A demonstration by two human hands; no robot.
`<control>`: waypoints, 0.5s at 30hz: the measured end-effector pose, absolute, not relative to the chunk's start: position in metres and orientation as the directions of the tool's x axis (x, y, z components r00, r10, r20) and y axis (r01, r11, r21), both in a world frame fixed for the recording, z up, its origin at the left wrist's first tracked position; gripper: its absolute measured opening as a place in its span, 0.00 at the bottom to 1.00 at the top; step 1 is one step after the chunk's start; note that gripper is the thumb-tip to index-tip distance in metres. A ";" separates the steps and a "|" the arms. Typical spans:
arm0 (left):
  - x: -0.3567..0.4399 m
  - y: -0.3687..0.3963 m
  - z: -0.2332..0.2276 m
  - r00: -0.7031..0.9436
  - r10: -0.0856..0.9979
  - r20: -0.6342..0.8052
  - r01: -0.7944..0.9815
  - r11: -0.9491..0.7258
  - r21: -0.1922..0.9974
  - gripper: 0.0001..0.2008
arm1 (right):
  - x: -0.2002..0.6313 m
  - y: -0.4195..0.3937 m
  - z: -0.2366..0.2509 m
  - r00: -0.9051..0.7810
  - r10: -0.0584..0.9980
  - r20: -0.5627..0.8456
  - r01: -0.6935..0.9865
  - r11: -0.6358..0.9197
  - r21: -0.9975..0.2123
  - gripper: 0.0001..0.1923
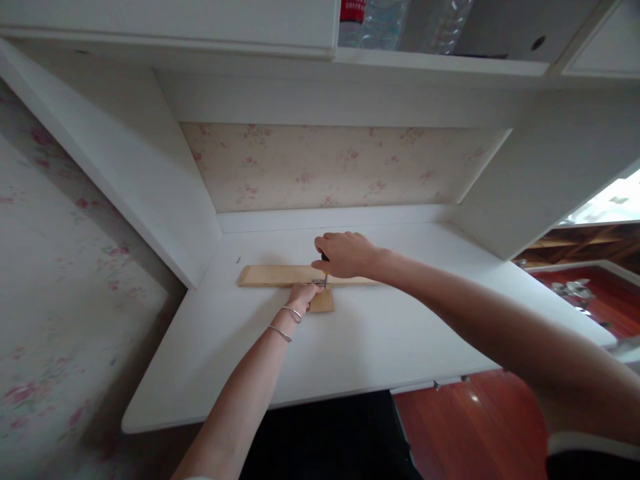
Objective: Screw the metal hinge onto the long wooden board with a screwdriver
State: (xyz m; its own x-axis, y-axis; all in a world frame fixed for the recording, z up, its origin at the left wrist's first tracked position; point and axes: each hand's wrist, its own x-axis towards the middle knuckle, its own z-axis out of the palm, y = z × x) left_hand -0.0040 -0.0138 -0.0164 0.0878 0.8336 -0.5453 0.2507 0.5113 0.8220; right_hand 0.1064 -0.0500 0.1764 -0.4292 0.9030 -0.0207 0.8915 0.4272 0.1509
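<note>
A long, pale wooden board (273,275) lies across the white desk, with a short wooden piece (323,301) at its near side. My right hand (347,255) is closed around the dark handle of a screwdriver (327,277), held upright with its shaft pointing down. The tip meets a small metal plate (319,283) where the two wooden pieces come together. My left hand (303,295) is closed at the joint, its fingertips pressing on the metal plate beside the screwdriver. Its other fingers curl at the short piece's left edge and are partly hidden.
The white desktop (400,333) is enclosed by side panels and a floral back wall. A small dark metal bit (239,259) lies left of the board. Plastic bottles (385,23) stand on the shelf overhead. Glassy objects (573,290) appear at the far right.
</note>
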 end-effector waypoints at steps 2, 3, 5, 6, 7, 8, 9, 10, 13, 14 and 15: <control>-0.005 -0.014 -0.017 0.138 0.818 -0.558 0.239 0.519 0.820 0.14 | 0.108 -0.050 0.177 -0.452 0.892 -0.025 0.881 0.450 0.142 0.15; -0.005 -0.014 -0.018 0.146 0.816 -0.559 0.238 0.520 0.821 0.14 | 0.110 -0.050 0.177 -0.479 0.877 -0.035 0.868 0.480 0.130 0.15; -0.006 -0.013 -0.019 0.155 0.816 -0.557 0.237 0.516 0.823 0.13 | 0.112 -0.049 0.177 -0.510 0.859 -0.052 0.852 0.512 0.111 0.18; -0.006 -0.012 -0.021 0.155 0.818 -0.553 0.239 0.512 0.825 0.13 | 0.113 -0.048 0.177 -0.497 0.866 -0.048 0.859 0.499 0.111 0.18; -0.007 -0.012 -0.022 0.152 0.823 -0.548 0.242 0.506 0.828 0.12 | 0.113 -0.048 0.176 -0.472 0.881 -0.035 0.873 0.473 0.119 0.18; -0.008 -0.011 -0.024 0.146 0.829 -0.540 0.247 0.498 0.831 0.11 | 0.114 -0.046 0.175 -0.445 0.895 -0.019 0.887 0.443 0.130 0.17; -0.009 -0.011 -0.026 0.139 0.837 -0.529 0.251 0.487 0.837 0.11 | 0.114 -0.045 0.175 -0.425 0.905 -0.007 0.896 0.421 0.137 0.17; -0.010 -0.010 -0.028 0.130 0.848 -0.514 0.253 0.473 0.844 0.11 | 0.115 -0.043 0.174 -0.421 0.907 -0.001 0.898 0.417 0.138 0.16; -0.015 -0.011 -0.035 0.118 0.884 -0.453 0.252 0.414 0.875 0.12 | 0.120 -0.037 0.175 -0.471 0.882 -0.021 0.876 0.471 0.102 0.14; -0.017 -0.012 -0.037 0.121 0.894 -0.432 0.250 0.394 0.885 0.13 | 0.122 -0.035 0.175 -0.484 0.875 -0.034 0.871 0.485 0.083 0.15; -0.019 -0.013 -0.040 0.124 0.902 -0.414 0.251 0.375 0.892 0.13 | 0.123 -0.033 0.176 -0.490 0.871 -0.045 0.868 0.492 0.067 0.17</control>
